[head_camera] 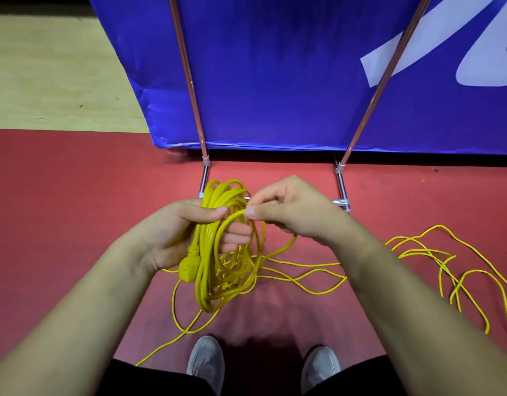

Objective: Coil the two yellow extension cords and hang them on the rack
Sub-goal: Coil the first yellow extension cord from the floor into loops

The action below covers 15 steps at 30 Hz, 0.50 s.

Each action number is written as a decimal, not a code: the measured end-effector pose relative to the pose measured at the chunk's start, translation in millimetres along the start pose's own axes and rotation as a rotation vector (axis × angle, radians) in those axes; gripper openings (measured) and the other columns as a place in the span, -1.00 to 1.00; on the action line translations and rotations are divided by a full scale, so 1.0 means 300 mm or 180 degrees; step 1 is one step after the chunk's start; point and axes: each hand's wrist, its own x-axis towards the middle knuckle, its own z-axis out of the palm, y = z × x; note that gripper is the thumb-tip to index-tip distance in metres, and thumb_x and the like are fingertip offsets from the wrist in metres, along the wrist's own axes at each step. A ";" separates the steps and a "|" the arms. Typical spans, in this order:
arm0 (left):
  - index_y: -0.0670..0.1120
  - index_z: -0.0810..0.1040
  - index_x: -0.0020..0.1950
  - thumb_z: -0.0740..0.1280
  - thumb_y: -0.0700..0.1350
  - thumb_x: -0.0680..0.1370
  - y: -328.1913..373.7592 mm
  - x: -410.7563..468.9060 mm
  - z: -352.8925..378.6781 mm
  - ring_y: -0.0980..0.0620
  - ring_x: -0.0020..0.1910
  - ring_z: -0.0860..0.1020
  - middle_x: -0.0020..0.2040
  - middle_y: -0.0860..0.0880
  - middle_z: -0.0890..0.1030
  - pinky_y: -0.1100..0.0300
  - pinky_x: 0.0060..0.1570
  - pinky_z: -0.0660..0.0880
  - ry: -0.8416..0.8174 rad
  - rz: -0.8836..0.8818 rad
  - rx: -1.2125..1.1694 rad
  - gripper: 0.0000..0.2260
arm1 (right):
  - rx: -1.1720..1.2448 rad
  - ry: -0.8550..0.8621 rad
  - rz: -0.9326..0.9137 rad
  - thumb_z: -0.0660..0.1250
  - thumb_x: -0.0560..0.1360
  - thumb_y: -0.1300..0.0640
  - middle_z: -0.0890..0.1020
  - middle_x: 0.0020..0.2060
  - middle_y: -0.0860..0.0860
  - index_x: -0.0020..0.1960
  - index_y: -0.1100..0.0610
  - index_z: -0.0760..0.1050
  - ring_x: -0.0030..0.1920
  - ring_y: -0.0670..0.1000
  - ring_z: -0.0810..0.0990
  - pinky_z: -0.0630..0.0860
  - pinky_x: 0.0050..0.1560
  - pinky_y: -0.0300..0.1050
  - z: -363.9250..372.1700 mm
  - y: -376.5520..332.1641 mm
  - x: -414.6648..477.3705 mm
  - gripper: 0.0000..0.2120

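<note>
Head view. The rack (343,192) shows only in part. Its two slanted poles run off the top edge at 11 and 1 o'clock, and its chrome feet stand on the red floor (75,201) just above centre, with the crossbar between them mostly hidden behind the hands. A blue banner (275,81) fills the top from 11 to 2 o'clock, and its white lettering is cut off at the right edge. At 10 o'clock lies a strip of pale wooden floor (46,70).

The loose cord (418,252) sprawls over the floor from centre out to 4 o'clock and runs off the right edge. Another strand trails down to 7 o'clock. Whether these lengths are one cord or two cannot be told, and the far ends are out of sight.

Both forearms enter from the bottom corners and meet at centre. The left hand (172,232) grips the coiled cord (215,252), with its thumb laid across the top of the bundle and its fingers curled behind, partly visible through the loops. A yellow plug (188,268) hangs beside the heel of that hand. The right hand (292,212) pinches a single strand between thumb and forefinger, just beside the top of the coil, and its other fingers are folded under. The coil hangs in the air in front of the rack's base. Two grey shoes (206,364) show at 6 o'clock.
</note>
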 end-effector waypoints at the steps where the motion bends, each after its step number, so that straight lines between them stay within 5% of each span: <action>1: -0.19 0.68 -0.12 0.64 -0.08 0.07 0.000 -0.002 0.010 -0.16 -0.28 0.67 -0.20 -0.23 0.67 0.08 -0.30 0.61 -0.0012 -0.0001 0.0095 -0.55 | -0.0059 0.0034 -0.0042 0.40 0.49 0.23 0.32 -0.64 -0.14 -0.15 0.35 0.61 -0.58 -0.17 0.22 0.16 -0.52 -0.33 0.011 -0.004 0.002 -0.85; 4: -0.12 0.60 -0.20 0.61 -0.09 0.15 0.013 -0.010 0.007 0.02 -0.54 0.44 -0.42 -0.05 0.47 0.20 -0.43 0.46 -0.0111 0.0067 0.0005 -0.68 | -0.0132 -0.0024 0.0019 0.42 0.49 0.11 0.39 -0.62 -0.12 -0.21 0.29 0.56 -0.55 -0.12 0.31 0.27 -0.47 -0.26 0.010 0.029 0.006 -0.76; 6: -0.10 0.55 -0.22 0.59 -0.12 0.17 0.023 -0.016 -0.013 0.07 -0.56 0.38 -0.43 -0.01 0.41 0.22 -0.45 0.42 -0.0078 0.0153 -0.0193 -0.70 | -0.0300 -0.0285 0.0264 0.42 0.49 0.08 0.49 -0.55 -0.09 -0.21 0.30 0.53 -0.47 -0.12 0.44 0.40 -0.36 -0.24 -0.020 0.091 0.005 -0.72; 9: -0.11 0.51 -0.19 0.59 -0.15 0.16 0.031 -0.024 -0.039 0.08 -0.56 0.38 -0.42 -0.01 0.40 0.21 -0.47 0.42 0.0021 0.0191 -0.0341 -0.65 | -0.0431 -0.0647 0.0590 0.40 0.51 0.17 0.52 -0.44 -0.13 -0.11 0.27 0.55 -0.39 -0.20 0.42 0.34 -0.25 -0.38 -0.080 0.230 0.002 -0.85; 15: -0.11 0.54 -0.24 0.56 -0.15 0.18 0.040 -0.032 -0.060 0.07 -0.56 0.39 -0.42 -0.03 0.42 0.23 -0.49 0.41 0.0159 0.0184 -0.0267 -0.73 | -0.0370 -0.0605 0.0825 0.36 0.53 0.24 0.60 -0.18 -0.04 -0.01 0.16 0.56 -0.16 -0.17 0.52 0.43 -0.02 -0.38 -0.120 0.379 0.012 -0.95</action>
